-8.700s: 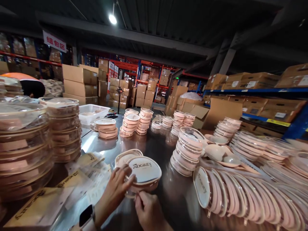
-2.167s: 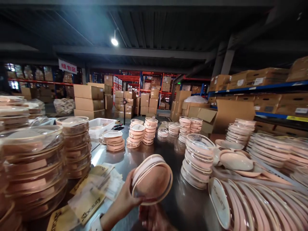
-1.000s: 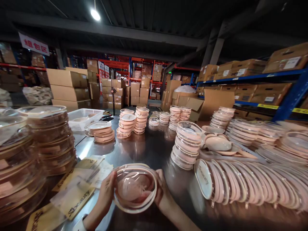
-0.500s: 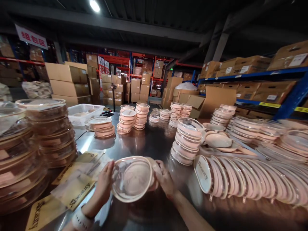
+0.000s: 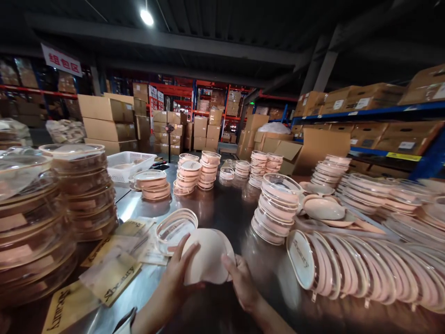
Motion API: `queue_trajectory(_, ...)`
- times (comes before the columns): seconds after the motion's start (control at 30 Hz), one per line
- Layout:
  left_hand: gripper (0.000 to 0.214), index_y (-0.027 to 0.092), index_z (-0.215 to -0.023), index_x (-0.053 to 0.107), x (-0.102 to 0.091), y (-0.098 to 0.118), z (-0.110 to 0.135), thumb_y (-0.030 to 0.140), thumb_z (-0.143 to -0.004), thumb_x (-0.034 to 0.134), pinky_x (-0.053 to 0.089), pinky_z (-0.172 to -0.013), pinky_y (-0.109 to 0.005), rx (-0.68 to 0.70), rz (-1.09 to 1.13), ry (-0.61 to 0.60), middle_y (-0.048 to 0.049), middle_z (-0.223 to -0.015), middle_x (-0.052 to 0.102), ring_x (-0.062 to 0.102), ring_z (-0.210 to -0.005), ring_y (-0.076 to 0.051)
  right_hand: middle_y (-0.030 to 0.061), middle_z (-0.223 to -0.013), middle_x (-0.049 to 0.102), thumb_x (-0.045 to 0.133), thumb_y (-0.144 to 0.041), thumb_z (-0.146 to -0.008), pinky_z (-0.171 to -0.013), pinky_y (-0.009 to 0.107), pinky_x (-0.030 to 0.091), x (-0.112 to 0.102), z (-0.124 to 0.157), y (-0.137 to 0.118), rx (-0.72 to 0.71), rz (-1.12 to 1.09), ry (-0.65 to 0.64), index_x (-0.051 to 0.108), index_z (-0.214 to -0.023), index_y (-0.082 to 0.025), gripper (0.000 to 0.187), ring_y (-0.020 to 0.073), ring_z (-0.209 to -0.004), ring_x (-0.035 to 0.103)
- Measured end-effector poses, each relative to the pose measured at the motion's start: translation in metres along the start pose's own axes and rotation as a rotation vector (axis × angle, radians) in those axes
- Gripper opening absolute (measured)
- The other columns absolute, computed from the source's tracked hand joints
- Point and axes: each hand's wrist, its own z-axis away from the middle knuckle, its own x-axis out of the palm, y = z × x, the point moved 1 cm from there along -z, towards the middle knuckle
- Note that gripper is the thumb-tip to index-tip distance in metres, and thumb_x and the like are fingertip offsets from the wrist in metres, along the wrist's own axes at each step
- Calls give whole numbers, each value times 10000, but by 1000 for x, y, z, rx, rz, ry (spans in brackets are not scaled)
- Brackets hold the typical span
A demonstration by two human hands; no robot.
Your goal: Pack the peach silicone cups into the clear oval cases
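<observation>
Both hands hold a pale pink oval shell (image 5: 207, 260) low in the middle of the view, just above the steel table (image 5: 222, 213). My left hand (image 5: 177, 283) grips its left side with the thumb on top. My right hand (image 5: 239, 283) grips its right side. A clear oval lid with a pink rim (image 5: 174, 228) lies on the table just behind and left of the shell. Gold-and-clear "Sbeauty" sachets (image 5: 111, 276) lie to the left of my left hand.
Tall stacks of clear-lidded pink cases (image 5: 85, 188) stand at the left. A row of pink lids on edge (image 5: 351, 273) runs along the right, with a stack (image 5: 278, 208) behind it. Smaller stacks (image 5: 196, 174), a white basket (image 5: 130, 163) and cardboard boxes fill the back.
The clear lid that both hands held half a second ago now lies on the table. The hands now hold the opaque pink shell, lower and slightly to the right.
</observation>
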Motion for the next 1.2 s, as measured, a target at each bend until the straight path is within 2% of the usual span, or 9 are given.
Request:
queue_trajectory(0.13,537,191,-1158,699,-6,1,-6,563,-772,671,474,-1065,-489,-323,310,127,-143,-1198,717,623,-1189,-342,81,-798,693,617,-728,-803,-688,323,530,0,3,-5,-110,199,-112,687,-771,-150,583,223,-731,642)
queue_trajectory(0.2,495,172,-873,721,-13,1,-14,642,-725,680,586,-794,-398,-559,489,249,-79,-808,740,695,-820,-276,101,-915,709,613,-624,-842,-773,351,539,-5,-1,-3,-155,384,-189,711,-812,-150,485,253,-834,650)
queue_trajectory(0.27,495,172,-720,664,-17,2,-19,664,-693,710,532,-557,-310,-709,594,336,2,-560,610,586,-553,-187,124,-1036,713,674,-455,-796,-847,392,539,-9,-5,4,-146,602,-206,730,-925,-144,342,289,-934,653)
queue_trajectory(0.4,478,138,-855,701,-15,15,-19,522,-598,826,526,-587,-282,-904,851,252,-1,-636,671,608,-588,-173,181,-1409,559,678,-277,-722,-1057,490,447,-12,-8,21,-146,741,-107,538,-1390,-150,694,312,-1202,590)
queue_trajectory(0.5,402,156,-924,713,-8,28,-13,407,-627,817,561,-676,-329,-1052,957,134,-58,-790,755,695,-721,-226,163,-1340,614,665,-329,-780,-1043,491,463,-10,-5,22,-179,680,-157,529,-1399,-176,652,290,-1161,622)
queue_trajectory(0.7,300,188,-846,733,3,50,-3,430,-677,788,552,-733,-327,-1078,1047,-186,-66,-819,776,720,-780,-247,103,-1031,734,618,-504,-849,-679,301,557,3,2,14,20,352,-227,611,-1270,-153,548,226,-850,702)
queue_trajectory(0.83,330,131,-850,754,4,57,2,405,-673,804,527,-691,-279,-1045,1045,-385,-85,-802,776,713,-732,-222,67,-651,712,608,-621,-817,-509,232,448,6,5,10,118,413,-212,673,-698,-132,508,184,-594,650)
queue_trajectory(0.93,352,108,-903,774,3,58,4,367,-665,802,528,-693,-285,-1054,1034,-447,-93,-784,777,717,-719,-232,65,-530,663,553,-657,-829,-458,227,383,6,8,7,128,477,-177,608,-543,-153,582,158,-484,597)
queue_trajectory(1.2,302,124,-932,792,-1,58,4,319,-705,757,545,-759,-302,-1049,1019,-488,-86,-808,784,723,-754,-237,48,-487,637,540,-635,-835,-447,233,387,7,10,0,51,472,-177,608,-533,-172,557,152,-442,573)
